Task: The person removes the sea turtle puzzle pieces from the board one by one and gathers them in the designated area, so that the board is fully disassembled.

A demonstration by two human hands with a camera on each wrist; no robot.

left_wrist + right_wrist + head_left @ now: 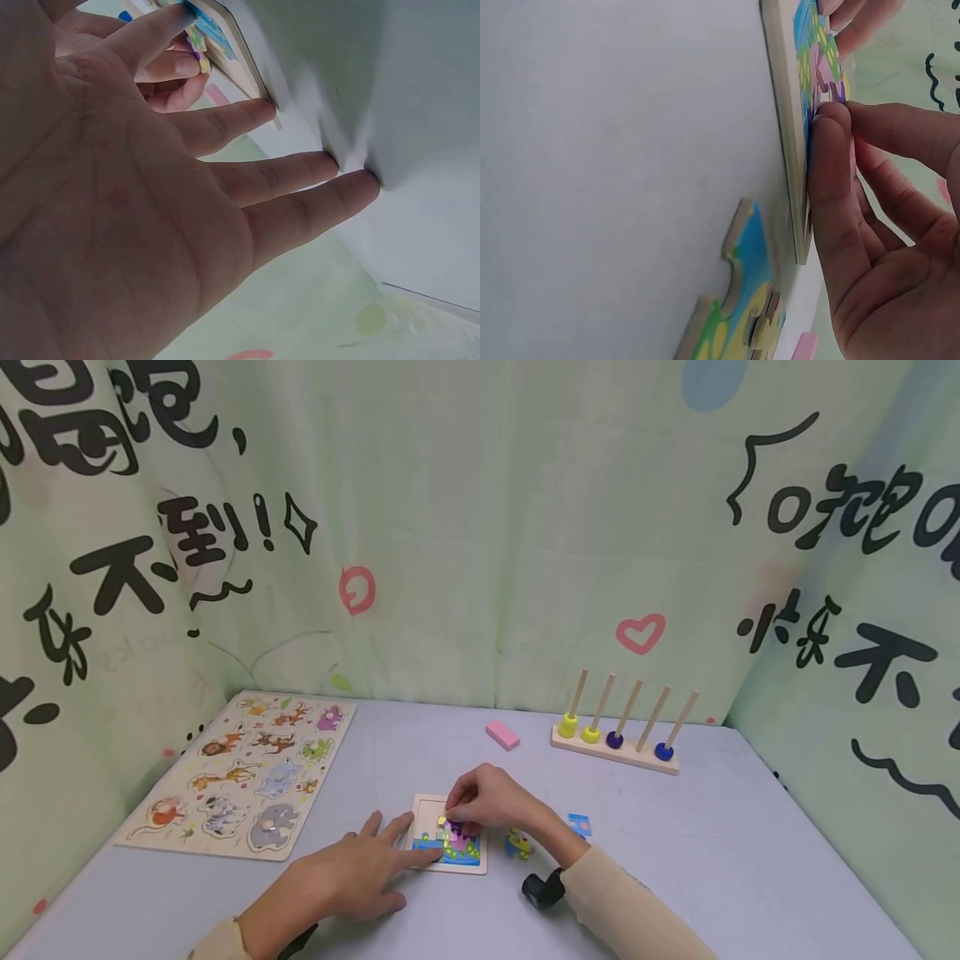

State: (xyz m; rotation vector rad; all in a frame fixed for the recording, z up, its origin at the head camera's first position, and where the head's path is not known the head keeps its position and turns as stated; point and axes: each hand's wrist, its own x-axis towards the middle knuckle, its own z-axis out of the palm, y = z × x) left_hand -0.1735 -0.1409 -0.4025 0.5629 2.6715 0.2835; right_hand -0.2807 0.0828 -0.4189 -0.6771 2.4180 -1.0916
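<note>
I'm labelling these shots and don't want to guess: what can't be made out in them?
Purple piece, right wrist view: full outline, hidden by the right hand's fingertips.
Board, left wrist view: its far part, cut off by the top edge.
Loose piece, right wrist view: lower end, cut off by the bottom edge.
Blue piece, head view: its printed details, too small to tell.

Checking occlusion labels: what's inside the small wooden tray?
Blue, green, yellow, pink and purple puzzle pieces occupy the tray's lower part; bare wood shows upper left. The right hand covers some upper right, the left hand some lower left; what's beneath can't be seen.
</note>
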